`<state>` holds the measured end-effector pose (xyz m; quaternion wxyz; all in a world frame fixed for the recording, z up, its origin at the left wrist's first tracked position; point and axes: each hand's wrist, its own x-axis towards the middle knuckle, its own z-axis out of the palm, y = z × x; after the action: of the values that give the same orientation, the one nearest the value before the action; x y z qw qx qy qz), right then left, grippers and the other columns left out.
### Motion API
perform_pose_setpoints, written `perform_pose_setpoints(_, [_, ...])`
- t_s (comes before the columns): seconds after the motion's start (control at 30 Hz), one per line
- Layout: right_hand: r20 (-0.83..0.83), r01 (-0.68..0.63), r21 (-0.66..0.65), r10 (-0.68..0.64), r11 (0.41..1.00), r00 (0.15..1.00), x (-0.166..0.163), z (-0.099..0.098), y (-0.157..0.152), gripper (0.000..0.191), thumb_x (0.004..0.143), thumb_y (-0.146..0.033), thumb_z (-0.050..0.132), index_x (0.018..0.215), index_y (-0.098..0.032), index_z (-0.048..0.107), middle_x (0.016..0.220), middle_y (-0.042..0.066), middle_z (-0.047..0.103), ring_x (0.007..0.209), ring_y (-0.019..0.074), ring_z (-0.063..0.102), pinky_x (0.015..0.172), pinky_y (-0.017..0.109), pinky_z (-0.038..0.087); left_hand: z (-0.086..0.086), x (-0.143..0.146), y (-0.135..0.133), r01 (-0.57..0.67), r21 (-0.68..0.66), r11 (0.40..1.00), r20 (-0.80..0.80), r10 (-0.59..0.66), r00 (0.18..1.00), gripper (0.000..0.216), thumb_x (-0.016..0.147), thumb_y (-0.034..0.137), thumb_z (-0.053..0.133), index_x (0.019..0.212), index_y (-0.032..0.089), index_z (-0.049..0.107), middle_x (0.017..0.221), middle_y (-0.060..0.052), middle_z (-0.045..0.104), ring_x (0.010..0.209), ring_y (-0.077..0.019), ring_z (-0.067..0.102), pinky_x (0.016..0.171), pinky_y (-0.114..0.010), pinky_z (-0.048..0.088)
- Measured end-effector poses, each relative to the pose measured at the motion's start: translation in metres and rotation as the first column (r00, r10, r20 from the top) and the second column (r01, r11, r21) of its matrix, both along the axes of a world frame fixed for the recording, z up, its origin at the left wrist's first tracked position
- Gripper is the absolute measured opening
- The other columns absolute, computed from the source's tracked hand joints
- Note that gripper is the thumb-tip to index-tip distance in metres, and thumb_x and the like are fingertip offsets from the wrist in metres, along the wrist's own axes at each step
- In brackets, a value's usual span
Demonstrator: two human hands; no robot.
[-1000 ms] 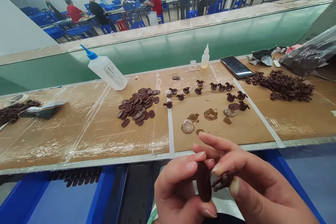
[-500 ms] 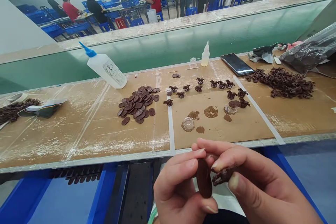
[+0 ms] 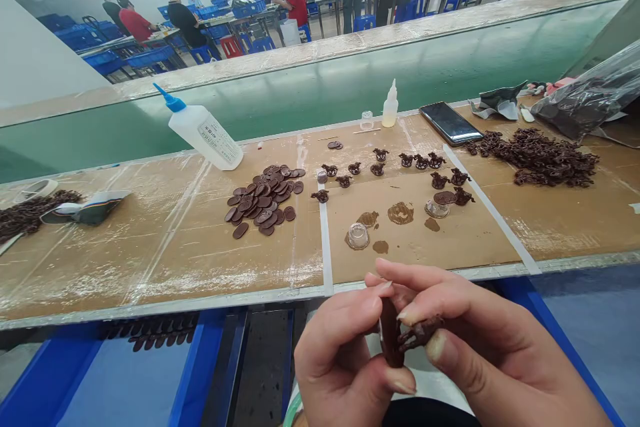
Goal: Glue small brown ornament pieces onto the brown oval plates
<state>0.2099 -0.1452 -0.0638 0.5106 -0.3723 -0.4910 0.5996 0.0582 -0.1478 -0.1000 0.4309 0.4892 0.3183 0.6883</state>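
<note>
Near the bottom centre, my left hand [image 3: 340, 353] pinches a dark brown oval disc [image 3: 390, 333] on edge between thumb and fingers. My right hand [image 3: 480, 340] grips a small dark brown horse figurine [image 3: 423, 332] between thumb and forefinger. The figurine's legs point left and seem to meet the face of the disc. Beyond my hands, several similar figurines on oval bases [image 3: 421, 160] stand on the cardboard. A heap of loose oval discs [image 3: 265, 197] lies to the left, and a pile of loose brown figurines [image 3: 545, 157] to the right.
A large white bottle with a blue nozzle [image 3: 205, 137] leans at the back left. A small dropper bottle [image 3: 391, 107] and a phone [image 3: 451, 123] lie along the back. Clear shallow cups [image 3: 358, 236] sit amid wet brown stains. People work at far tables.
My right hand has brought the horse figurine left, up against the disc. In my left hand the disc has turned and now shows more edge-on.
</note>
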Motion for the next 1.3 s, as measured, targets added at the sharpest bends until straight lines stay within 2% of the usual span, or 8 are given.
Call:
perform_pose_setpoints(0.27, [0.132,-0.013,0.093,0.001,0.996,0.991,0.005,0.003,-0.003,0.018,0.097,-0.027,0.075,0.108,-0.041,0.078,0.136,-0.003,0.072,0.126,0.0193,0.069,0.102,0.022,0.057,-0.002,-0.008,0.001,0.052,0.022,0.998,-0.030,-0.051,0.998,0.044,0.078,0.036,0.089,0.120,0.027,0.079,0.116,-0.002,0.082,0.102,-0.0219,0.078,0.094,-0.028,0.063])
perform_pose_setpoints(0.4, [0.132,0.014,0.117,-0.029,0.993,0.991,0.003,0.001,-0.003,0.013,0.098,-0.032,0.074,0.106,-0.041,0.078,0.135,-0.004,0.073,0.126,0.0182,0.068,0.102,0.019,0.056,-0.003,-0.007,0.003,0.052,0.040,0.998,-0.022,-0.051,0.998,0.043,0.080,0.036,0.088,0.120,0.027,0.079,0.117,-0.001,0.082,0.104,-0.0201,0.077,0.095,-0.026,0.062])
perform_pose_setpoints(0.73, [0.159,0.033,0.179,-0.062,0.983,0.985,0.002,0.003,-0.005,0.020,0.095,-0.028,0.077,0.109,-0.042,0.077,0.135,-0.004,0.072,0.121,0.0203,0.072,0.099,0.024,0.060,-0.006,-0.008,0.000,0.059,0.057,0.997,-0.030,-0.058,0.998,0.042,0.083,0.037,0.086,0.123,0.029,0.078,0.116,-0.001,0.081,0.100,-0.0180,0.078,0.093,-0.024,0.062])
perform_pose_setpoints(1.0, [0.192,0.013,0.192,-0.051,0.981,0.980,0.001,0.004,-0.002,0.017,0.095,-0.029,0.077,0.107,-0.041,0.077,0.134,-0.004,0.073,0.124,0.0204,0.070,0.101,0.028,0.060,-0.001,-0.006,0.006,0.064,0.104,0.992,-0.045,-0.059,0.997,0.037,0.083,0.033,0.086,0.119,0.028,0.079,0.105,0.002,0.082,0.094,-0.0138,0.077,0.089,-0.021,0.062])
perform_pose_setpoints(1.17, [0.141,0.019,0.162,-0.042,0.987,0.989,0.000,0.004,-0.003,0.017,0.096,-0.026,0.076,0.106,-0.040,0.077,0.136,-0.003,0.072,0.126,0.0213,0.068,0.102,0.031,0.060,-0.003,-0.010,0.005,0.092,0.101,0.991,-0.029,-0.089,0.996,0.035,0.084,0.031,0.086,0.118,0.029,0.078,0.108,0.003,0.081,0.099,-0.0144,0.076,0.093,-0.023,0.061])
perform_pose_setpoints(1.3, [0.111,0.012,0.135,-0.027,0.991,0.993,-0.003,0.005,-0.002,0.016,0.094,-0.026,0.077,0.103,-0.039,0.078,0.134,-0.002,0.073,0.125,0.0220,0.069,0.100,0.030,0.060,-0.006,-0.011,0.007,0.067,0.105,0.992,-0.028,-0.064,0.998,0.033,0.083,0.032,0.087,0.115,0.028,0.080,0.103,0.001,0.082,0.097,-0.0167,0.077,0.092,-0.026,0.062])
